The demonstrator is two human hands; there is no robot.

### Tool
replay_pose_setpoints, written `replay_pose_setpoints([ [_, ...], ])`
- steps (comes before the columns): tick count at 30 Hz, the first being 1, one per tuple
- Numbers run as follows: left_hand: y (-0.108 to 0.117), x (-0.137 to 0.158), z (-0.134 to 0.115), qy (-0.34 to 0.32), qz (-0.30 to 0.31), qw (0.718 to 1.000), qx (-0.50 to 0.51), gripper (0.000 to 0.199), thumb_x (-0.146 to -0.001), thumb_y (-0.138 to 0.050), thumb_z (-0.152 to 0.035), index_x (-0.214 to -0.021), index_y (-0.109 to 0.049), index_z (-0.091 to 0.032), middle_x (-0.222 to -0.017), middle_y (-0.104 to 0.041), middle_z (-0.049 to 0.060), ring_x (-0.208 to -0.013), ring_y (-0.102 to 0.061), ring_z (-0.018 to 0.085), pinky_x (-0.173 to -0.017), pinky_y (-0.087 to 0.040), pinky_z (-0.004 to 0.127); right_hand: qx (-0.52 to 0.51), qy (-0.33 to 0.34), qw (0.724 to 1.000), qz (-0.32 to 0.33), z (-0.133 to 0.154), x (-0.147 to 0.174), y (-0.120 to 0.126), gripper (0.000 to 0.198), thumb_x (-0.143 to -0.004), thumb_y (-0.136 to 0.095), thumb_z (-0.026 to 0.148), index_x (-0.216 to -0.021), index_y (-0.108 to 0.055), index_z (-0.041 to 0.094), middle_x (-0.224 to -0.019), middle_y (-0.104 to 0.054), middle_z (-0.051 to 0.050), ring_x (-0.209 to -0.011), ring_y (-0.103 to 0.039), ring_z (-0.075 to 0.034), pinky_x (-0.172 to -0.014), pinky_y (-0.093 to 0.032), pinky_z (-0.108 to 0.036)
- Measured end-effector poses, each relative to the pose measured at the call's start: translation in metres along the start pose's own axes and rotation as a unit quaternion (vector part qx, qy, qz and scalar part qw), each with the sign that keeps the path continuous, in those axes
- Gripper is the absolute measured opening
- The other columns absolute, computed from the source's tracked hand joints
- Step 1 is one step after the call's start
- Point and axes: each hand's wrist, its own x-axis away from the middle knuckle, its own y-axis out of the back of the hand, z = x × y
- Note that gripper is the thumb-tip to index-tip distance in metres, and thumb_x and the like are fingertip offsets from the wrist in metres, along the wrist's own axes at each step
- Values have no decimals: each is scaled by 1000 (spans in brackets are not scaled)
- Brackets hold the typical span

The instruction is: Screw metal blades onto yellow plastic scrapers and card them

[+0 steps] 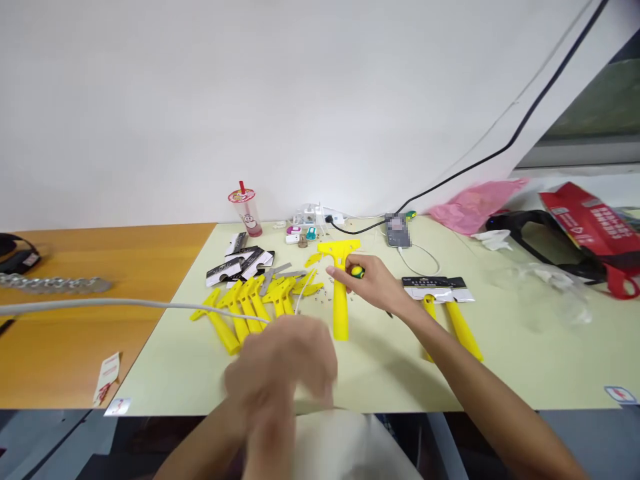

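My right hand (370,283) is closed on a yellow T-shaped scraper (341,313), its thumb lying across the upper handle. A screwdriver with a yellow-and-green handle (357,272) is also in that hand, its dark tip showing below the palm. Nearer the camera, my left hand (283,353) is smeared by motion, so its fingers cannot be made out. A white cable (150,304) runs in from the left to this hand; whether it is gripped is unclear. Left of the held scraper lies a group of yellow scrapers (245,303), with grey metal blades (270,280) and yellow cover pieces (307,288) beside them.
Black-and-white cards (243,263) lie behind the scrapers, near a drink cup (250,217). Small screws are scattered mid-table. Two carded scrapers (463,327) lie at right. A phone (398,232) charges by the wall. A pink bag (473,207) and red package (593,223) sit far right.
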Motion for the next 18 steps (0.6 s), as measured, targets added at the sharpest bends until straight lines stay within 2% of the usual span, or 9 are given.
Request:
replay_pose_setpoints([
  [2, -15, -26, 35, 15, -35, 996, 83, 48, -106, -70, -60, -76, -59, -23, -69, -57, 1, -61, -53, 16, -62, -50, 32, -25, -33, 999, 18, -13, 6, -4, 62, -92, -74, 77, -65, -61, 22, -62, -68, -1, -60, -56, -16, -60, -40, -29],
  [4, -29, -41, 71, 129, -30, 986, 103, 44, -97, -82, -61, -89, -63, -22, -88, -67, 4, -72, -61, 15, -72, -55, 30, -43, -57, 997, 37, -23, 9, -11, 61, -91, -75, 75, -63, -63, 22, -61, -68, -1, -58, -54, -15, -59, -39, -28],
  [6, -37, -45, 100, 228, 8, 965, 126, 50, -85, -96, -56, -106, -66, -22, -105, -72, 7, -87, -71, 18, -81, -60, 30, -53, -67, 995, 47, -30, 8, -18, 61, -91, -75, 74, -62, -62, 21, -59, -66, 0, -57, -51, -14, -57, -37, -28],
  [8, -37, -45, 120, 281, 37, 948, 145, 57, -78, -101, -52, -110, -66, -21, -116, -72, 9, -88, -74, 19, -73, -61, 29, -61, -68, 994, 62, -33, 4, -22, 61, -93, -72, 73, -63, -63, 21, -60, -65, 1, -57, -51, -14, -58, -37, -28],
  [10, -32, -46, 130, 302, 50, 938, 161, 57, -80, -98, -54, -114, -68, -19, -119, -73, 11, -84, -74, 20, -62, -61, 29, -68, -73, 992, 77, -35, -3, -21, 60, -96, -67, 73, -66, -64, 21, -64, -67, 0, -58, -52, -14, -58, -39, -28],
  [12, -24, -50, 134, 314, 37, 933, 173, 56, -84, -95, -54, -119, -70, -18, -123, -75, 14, -83, -75, 21, -58, -60, 28, -60, -59, 995, 56, -39, -10, -12, 56, -99, -65, 70, -73, -68, 21, -74, -72, -2, -65, -58, -16, -63, -44, -29],
  [14, -16, -55, 135, 329, 9, 925, 189, 59, -83, -97, -48, -127, -68, -20, -132, -75, 15, -88, -77, 22, -58, -61, 28, -10, -29, 999, 24, -47, -17, 1, 44, -100, -68, 63, -86, -72, 22, -86, -76, -3, -77, -65, -19, -72, -47, -31],
  [15, -12, -56, 136, 338, -2, 920, 200, 62, -82, -98, -44, -130, -67, -21, -137, -74, 16, -92, -79, 24, -57, -61, 27, 28, -16, 999, 30, -54, -19, 8, 36, -99, -71, 57, -94, -74, 22, -92, -78, -3, -83, -68, -20, -77, -48, -32],
  [18, -4, -57, 139, 354, -13, 905, 234, 69, -78, -101, -33, -135, -63, -25, -150, -69, 15, -109, -80, 30, -54, -59, 24, 145, -38, 978, 143, -81, -23, 21, 15, -93, -79, 35, -100, -75, 23, -106, -80, -6, -94, -71, -24, -85, -49, -35],
])
